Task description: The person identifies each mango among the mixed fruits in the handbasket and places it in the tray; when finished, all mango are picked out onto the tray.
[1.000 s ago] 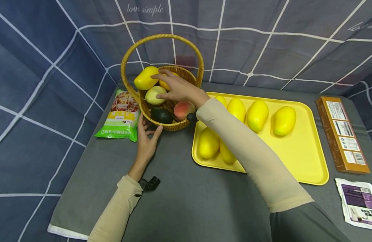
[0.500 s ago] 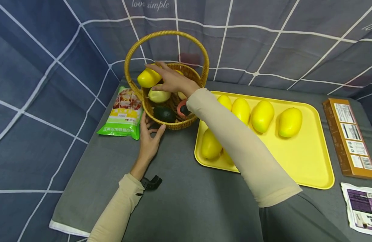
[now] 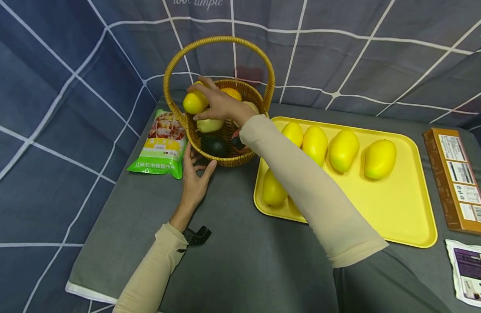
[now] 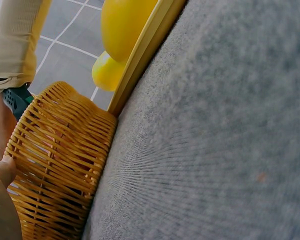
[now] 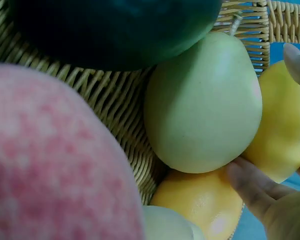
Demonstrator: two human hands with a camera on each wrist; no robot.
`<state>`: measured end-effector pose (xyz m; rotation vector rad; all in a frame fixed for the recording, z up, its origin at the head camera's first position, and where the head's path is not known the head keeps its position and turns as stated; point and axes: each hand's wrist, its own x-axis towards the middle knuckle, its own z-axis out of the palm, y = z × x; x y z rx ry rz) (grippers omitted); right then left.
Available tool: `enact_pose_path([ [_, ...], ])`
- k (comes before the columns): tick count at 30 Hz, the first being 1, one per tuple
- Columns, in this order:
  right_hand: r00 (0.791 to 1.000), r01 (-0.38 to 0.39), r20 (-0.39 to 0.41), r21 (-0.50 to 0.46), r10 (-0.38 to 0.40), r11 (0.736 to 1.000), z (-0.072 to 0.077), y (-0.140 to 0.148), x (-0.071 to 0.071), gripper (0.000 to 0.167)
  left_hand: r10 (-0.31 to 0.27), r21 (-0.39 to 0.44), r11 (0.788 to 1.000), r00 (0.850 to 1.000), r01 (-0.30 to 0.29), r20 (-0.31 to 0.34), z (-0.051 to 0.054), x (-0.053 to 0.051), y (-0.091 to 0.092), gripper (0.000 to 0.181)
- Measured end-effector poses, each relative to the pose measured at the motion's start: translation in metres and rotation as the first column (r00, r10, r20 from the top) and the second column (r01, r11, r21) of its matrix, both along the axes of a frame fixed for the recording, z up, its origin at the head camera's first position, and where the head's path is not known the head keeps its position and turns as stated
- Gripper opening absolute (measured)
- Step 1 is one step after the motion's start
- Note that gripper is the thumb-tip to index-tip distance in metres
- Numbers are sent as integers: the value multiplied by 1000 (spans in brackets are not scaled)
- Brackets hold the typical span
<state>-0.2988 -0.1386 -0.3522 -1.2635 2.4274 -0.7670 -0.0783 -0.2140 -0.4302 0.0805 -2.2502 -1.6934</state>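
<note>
A yellow mango [image 3: 195, 102] is at the back left rim of a wicker basket [image 3: 234, 161] with a tall looped handle. My right hand [image 3: 220, 104] grips it, the fingers over its far side and the thumb on its near side. Just below the mango lies a green pear [image 5: 205, 105]. An avocado [image 3: 214, 146], an orange [image 5: 197, 197], a peach [image 5: 60, 155] and a pale fruit [image 5: 167, 225] lie in the basket too. My left hand [image 3: 195, 184] holds the basket's front left wall, thumb against the weave in the left wrist view.
Right of the basket, a yellow tray [image 3: 400, 208] bears several mangoes, some partly behind my right forearm. A green food bag [image 3: 160, 148] lies close by the basket's left side. At the far right are a brown box [image 3: 455, 182] and a white-purple packet [image 3: 472, 271].
My right hand has wrapped further round the mango, which has turned so that less of its length shows. My left hand stays at the basket. The head view has shifted slightly.
</note>
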Motion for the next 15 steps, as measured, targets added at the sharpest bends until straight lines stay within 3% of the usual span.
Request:
enact_pose_path([
  [6,1000,-3,-31,-85,1,996,2,2,3,69,2,8,1000,1000,-2,2,0,1,0,82],
  [15,1000,25,-5,-194,-27,981,0,18,2,62,-5,8,1000,1000,5,-14,-1,0,0,81],
])
